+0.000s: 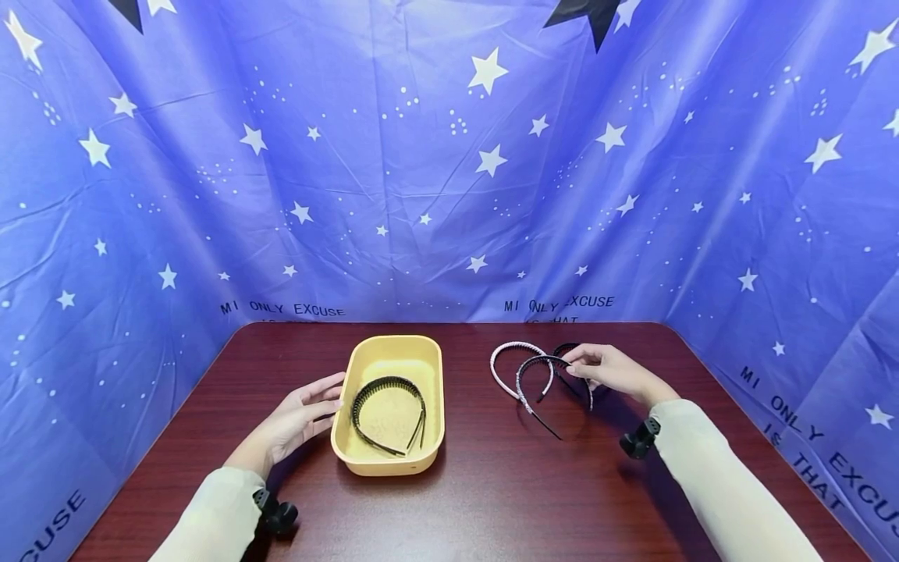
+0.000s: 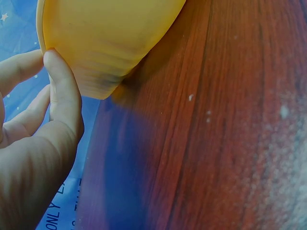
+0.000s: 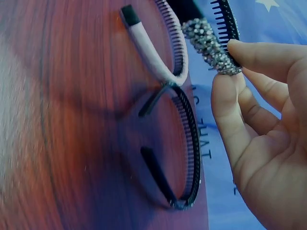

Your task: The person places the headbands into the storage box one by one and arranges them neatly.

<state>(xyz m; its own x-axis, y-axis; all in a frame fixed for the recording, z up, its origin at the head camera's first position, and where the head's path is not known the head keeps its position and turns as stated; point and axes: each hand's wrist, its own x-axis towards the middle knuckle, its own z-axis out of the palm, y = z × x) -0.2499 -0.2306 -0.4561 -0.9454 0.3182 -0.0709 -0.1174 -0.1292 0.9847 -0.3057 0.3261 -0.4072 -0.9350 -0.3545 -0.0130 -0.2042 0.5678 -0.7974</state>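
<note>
My left hand (image 1: 298,421) touches the left rim of a yellow plastic bin (image 1: 389,471) with its fingertips. Inside the bin lies a black toothed headband (image 1: 389,382). On the right, my right hand (image 1: 611,371) pinches a black headband (image 1: 521,382) with sparkly silver stones, its stones (image 3: 211,50) showing beside the thumb in the right wrist view. Near it are a pale pink headband (image 1: 495,373) with inner teeth and another black toothed headband (image 3: 195,153), partly hidden by the hand in the head view.
The dark red wood-grain table (image 1: 485,507) carries everything. Blue cloth (image 1: 421,156) printed with stars surrounds its back and sides. A small black camera (image 1: 639,439) sits on the right wrist, another camera (image 1: 276,513) on the left.
</note>
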